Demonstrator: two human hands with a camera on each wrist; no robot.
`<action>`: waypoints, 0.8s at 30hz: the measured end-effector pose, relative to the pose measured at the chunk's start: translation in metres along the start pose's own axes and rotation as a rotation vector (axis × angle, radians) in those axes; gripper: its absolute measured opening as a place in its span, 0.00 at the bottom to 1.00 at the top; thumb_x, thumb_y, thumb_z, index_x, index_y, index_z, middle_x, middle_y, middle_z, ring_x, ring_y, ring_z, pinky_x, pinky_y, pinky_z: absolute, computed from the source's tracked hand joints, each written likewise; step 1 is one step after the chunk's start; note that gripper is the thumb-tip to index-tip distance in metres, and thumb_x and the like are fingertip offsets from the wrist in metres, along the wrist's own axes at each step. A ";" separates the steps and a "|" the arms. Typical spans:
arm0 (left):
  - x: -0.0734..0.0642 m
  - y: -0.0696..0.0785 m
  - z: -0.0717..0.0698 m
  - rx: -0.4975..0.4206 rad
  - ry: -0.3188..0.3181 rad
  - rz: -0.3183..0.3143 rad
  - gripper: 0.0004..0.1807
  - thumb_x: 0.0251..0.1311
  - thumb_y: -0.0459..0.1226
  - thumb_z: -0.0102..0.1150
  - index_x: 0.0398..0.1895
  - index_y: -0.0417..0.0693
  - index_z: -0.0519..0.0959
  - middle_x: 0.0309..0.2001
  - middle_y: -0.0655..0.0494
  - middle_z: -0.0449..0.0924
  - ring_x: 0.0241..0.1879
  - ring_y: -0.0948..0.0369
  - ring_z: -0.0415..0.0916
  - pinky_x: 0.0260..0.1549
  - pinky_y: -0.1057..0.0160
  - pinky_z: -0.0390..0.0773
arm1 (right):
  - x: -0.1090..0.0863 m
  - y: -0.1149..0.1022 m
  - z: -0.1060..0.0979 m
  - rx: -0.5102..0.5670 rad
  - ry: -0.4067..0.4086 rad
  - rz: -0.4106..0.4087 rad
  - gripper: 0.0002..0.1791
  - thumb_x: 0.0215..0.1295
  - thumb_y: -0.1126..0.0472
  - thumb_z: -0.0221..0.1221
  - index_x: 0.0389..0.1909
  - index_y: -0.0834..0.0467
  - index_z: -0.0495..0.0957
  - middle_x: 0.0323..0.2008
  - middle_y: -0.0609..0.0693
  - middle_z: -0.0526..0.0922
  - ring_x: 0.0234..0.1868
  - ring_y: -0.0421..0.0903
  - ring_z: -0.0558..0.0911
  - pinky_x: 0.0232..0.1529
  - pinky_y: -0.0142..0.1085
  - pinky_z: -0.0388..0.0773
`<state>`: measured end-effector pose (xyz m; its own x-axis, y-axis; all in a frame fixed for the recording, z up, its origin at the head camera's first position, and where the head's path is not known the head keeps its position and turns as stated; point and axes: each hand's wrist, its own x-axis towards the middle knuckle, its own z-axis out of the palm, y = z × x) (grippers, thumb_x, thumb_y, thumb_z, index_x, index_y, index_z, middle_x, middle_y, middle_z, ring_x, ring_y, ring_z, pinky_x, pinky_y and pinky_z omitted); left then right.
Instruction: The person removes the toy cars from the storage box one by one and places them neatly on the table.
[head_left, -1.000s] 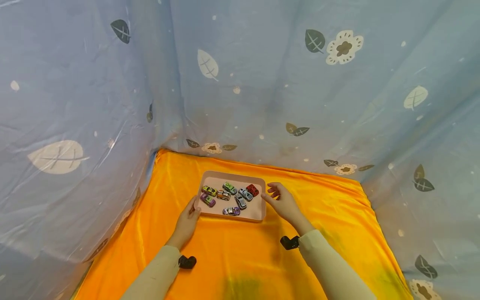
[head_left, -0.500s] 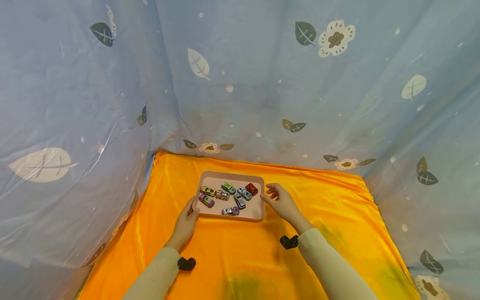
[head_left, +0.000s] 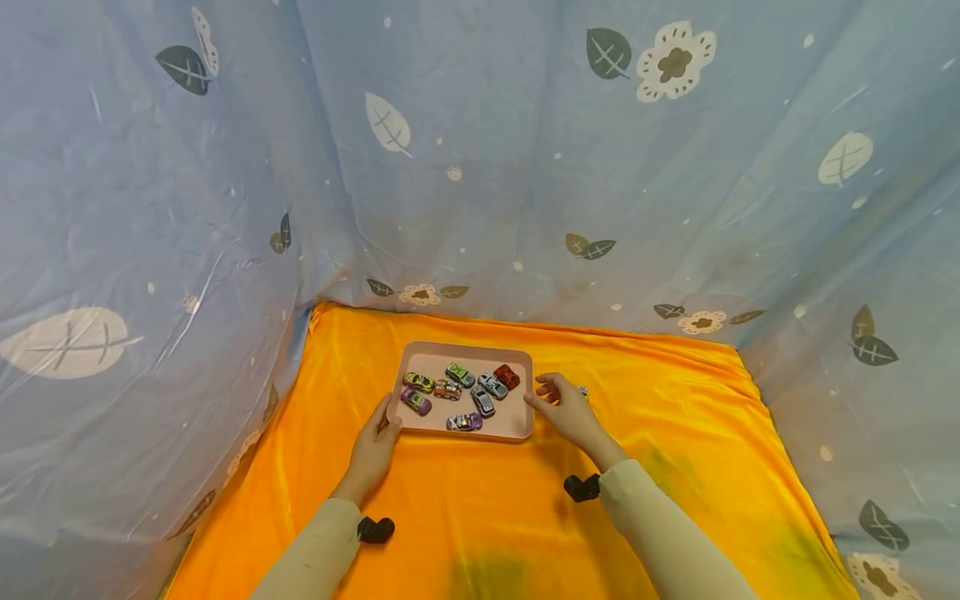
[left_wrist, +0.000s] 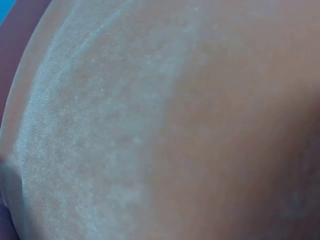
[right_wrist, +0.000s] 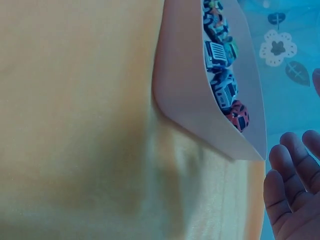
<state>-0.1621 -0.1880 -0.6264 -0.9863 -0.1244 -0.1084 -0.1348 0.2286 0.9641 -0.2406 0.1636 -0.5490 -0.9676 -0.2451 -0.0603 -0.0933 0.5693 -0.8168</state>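
A shallow pink tray (head_left: pixel 429 363) lies on the orange cloth, with several small toy cars in it. Among them are a red car (head_left: pixel 507 377), a green one (head_left: pixel 460 374), a silver one (head_left: pixel 482 402) and a purple-and-white one (head_left: pixel 464 422). My left hand (head_left: pixel 372 450) grips the tray's left edge, thumb at the front corner. Beside the right edge is my right hand (head_left: pixel 573 419), fingers loosely bent and holding nothing visible; in the right wrist view its fingers (right_wrist: pixel 282 162) stand apart from the tray wall. Partly hidden behind that hand, a small multicoloured object (head_left: pixel 583 392) shows.
Orange velvety cloth (head_left: pixel 420 517) covers the surface under the tray. Blue-grey curtains (head_left: pixel 487 125) with leaf and flower prints enclose the back and both sides. Black wrist cameras (head_left: pixel 582 487) sit on both wrists. Blurred cloth fills most of the left wrist view.
A small multicoloured object now shows behind my right hand, where none was visible before. The head view has shifted slightly; both hands and the tray stay nearly where they were.
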 end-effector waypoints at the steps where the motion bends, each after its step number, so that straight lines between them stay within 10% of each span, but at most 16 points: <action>1: 0.000 0.000 -0.001 -0.007 -0.001 0.000 0.33 0.74 0.43 0.47 0.78 0.57 0.49 0.74 0.45 0.50 0.70 0.50 0.55 0.63 0.52 0.61 | 0.000 0.000 0.000 0.010 0.003 0.000 0.33 0.64 0.44 0.62 0.63 0.61 0.69 0.45 0.51 0.77 0.44 0.49 0.75 0.45 0.43 0.77; 14: 0.000 0.003 0.000 -0.039 -0.009 0.012 0.33 0.74 0.43 0.46 0.77 0.55 0.50 0.74 0.46 0.51 0.70 0.51 0.56 0.63 0.54 0.62 | 0.010 -0.019 0.027 0.112 0.012 -0.035 0.31 0.61 0.48 0.65 0.60 0.60 0.71 0.44 0.52 0.78 0.41 0.47 0.76 0.44 0.41 0.76; 24: -0.002 0.006 -0.003 -0.044 -0.026 0.004 0.34 0.73 0.44 0.46 0.78 0.52 0.49 0.74 0.43 0.49 0.70 0.49 0.55 0.63 0.52 0.61 | 0.022 -0.050 0.061 -0.056 -0.010 -0.192 0.34 0.59 0.50 0.67 0.62 0.63 0.70 0.55 0.59 0.74 0.54 0.59 0.73 0.55 0.51 0.72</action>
<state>-0.1602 -0.1894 -0.6199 -0.9890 -0.0988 -0.1105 -0.1274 0.1864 0.9742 -0.2425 0.0822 -0.5444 -0.9285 -0.3609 0.0874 -0.2889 0.5543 -0.7806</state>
